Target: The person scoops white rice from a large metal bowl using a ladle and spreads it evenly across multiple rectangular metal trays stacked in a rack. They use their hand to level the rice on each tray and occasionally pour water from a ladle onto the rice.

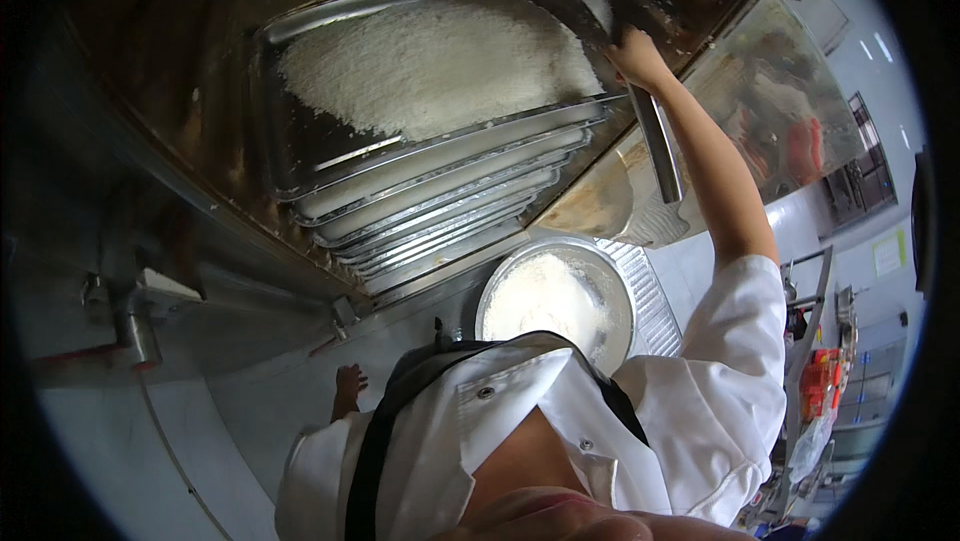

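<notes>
My right hand (636, 59) is closed around the straight metal handle (656, 143) of a tool. The tool's dark, blurred end reaches over the far right corner of the top tray, and its exact kind is unclear. A heap of white grainy food (442, 64), perhaps rice, covers most of that rectangular metal tray (289, 158), leaving its near left part bare. Several more trays (450, 188) are stacked beneath it, with pale material showing between the upper ones. Low at my left side, my left hand (350, 382) hangs with its fingers apart, holding nothing.
The trays rest inside a stained steel cabinet (195, 120). Its right side panel (600, 196) is shiny and smeared. Closer to me, a round metal basin (630, 308) holds white grainy material. Ribbed metal (649, 289) lies beside it. Latch hardware (135, 316) juts out at left.
</notes>
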A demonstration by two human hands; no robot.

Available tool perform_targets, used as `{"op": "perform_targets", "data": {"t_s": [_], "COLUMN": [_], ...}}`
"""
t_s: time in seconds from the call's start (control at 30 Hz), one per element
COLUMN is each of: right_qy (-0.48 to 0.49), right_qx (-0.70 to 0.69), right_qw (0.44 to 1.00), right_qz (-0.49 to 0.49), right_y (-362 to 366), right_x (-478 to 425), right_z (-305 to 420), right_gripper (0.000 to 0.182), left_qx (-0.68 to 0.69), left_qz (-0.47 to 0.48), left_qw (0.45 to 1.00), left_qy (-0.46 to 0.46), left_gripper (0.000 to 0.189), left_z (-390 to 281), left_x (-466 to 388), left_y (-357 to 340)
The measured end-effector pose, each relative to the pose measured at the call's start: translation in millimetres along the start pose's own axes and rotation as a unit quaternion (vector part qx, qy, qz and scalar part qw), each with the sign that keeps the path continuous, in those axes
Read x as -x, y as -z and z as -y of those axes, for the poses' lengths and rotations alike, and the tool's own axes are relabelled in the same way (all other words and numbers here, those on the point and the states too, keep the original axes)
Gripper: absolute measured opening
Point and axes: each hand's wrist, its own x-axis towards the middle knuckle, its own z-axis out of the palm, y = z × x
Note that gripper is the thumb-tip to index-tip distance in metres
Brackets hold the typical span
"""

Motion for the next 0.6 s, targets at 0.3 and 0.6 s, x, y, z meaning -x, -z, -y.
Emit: {"op": "perform_targets", "data": {"t_s": [0.3, 0.6], "right_qy": [-0.11, -0.271], "right_qx": [-0.4, -0.635], "right_qw": [0.91, 0.722], "right_qz": [0.026, -0.033], "right_y": [4, -35], "right_x": [72, 269], "right_z": [17, -55], "right_gripper": [0.008, 0.025], "left_qx": [-0.057, -0.33], "left_qz": [-0.038, -0.024], "left_qw": [0.997, 0.942], "left_qy": [-0.029, 0.052], "left_gripper": [0.025, 0.035], "left_z": [-16, 10], "left_x": [-16, -4], "left_y": [-14, 6]}}
